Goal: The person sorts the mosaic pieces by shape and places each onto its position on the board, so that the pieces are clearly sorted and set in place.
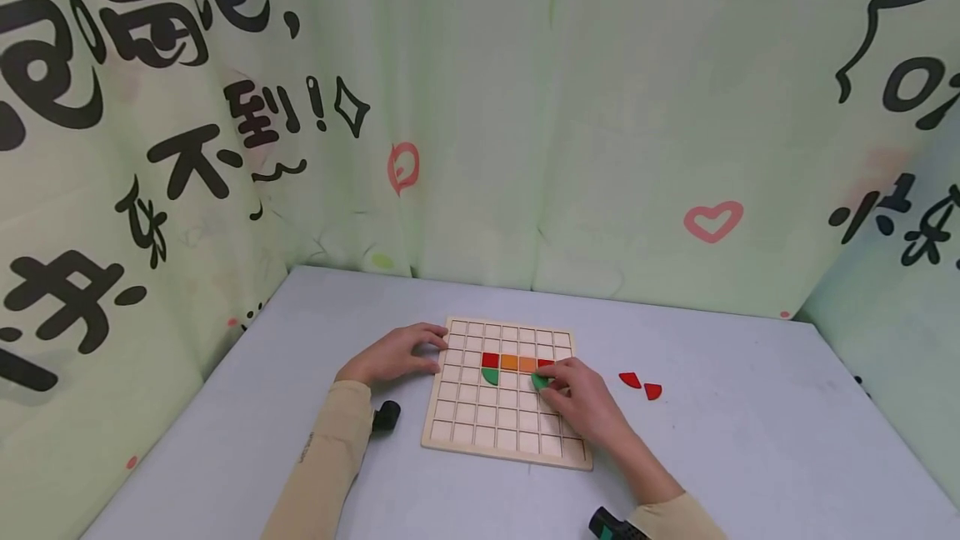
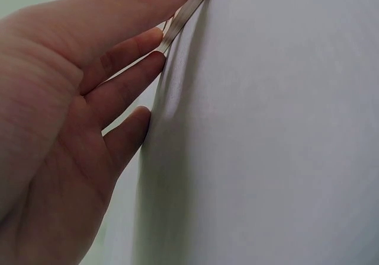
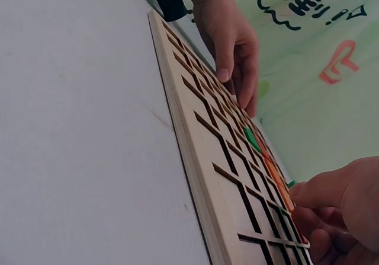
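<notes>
Green piece [image 1: 539,382] lies pinched in the right grip [image 1: 585,402], left grip [image 1: 397,352] loosely spread.

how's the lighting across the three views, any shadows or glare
Head view: bright, even light, no strong glare, the pale wooden grid board small but readable; left wrist view: dimmer, a soft-edged shadow on the pale, smooth tabletop beside the bare left hand; right wrist view: also dimmer, no obvious glare, the bare right hand cut off by the frame.
</notes>
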`<state>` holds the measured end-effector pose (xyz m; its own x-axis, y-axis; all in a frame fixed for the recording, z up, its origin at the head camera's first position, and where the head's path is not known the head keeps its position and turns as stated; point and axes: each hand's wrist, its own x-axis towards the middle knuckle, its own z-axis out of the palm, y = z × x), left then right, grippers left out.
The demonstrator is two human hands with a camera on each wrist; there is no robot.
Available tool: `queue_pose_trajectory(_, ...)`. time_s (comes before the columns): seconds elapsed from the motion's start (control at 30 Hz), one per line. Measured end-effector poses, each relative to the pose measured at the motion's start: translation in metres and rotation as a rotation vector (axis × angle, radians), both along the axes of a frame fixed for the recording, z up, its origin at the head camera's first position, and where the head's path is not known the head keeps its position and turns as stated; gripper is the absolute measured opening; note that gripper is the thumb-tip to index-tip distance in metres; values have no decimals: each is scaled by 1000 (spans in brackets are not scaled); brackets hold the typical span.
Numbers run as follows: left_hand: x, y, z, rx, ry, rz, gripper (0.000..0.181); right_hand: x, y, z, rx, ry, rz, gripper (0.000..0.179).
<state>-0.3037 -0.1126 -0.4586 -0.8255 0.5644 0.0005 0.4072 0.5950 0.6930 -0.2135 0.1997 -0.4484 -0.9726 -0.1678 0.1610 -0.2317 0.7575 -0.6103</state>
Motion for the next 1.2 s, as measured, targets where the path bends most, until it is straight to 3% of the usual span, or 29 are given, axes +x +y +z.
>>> queue_pose_trajectory(0.67,0,0,-1,4,8,-2,30,-8,-29,0,9,43,105,18)
queue_pose_trajectory(1.2,0,1,0,-9,27,-3,32,-14,-38,-3,55,71,103,17)
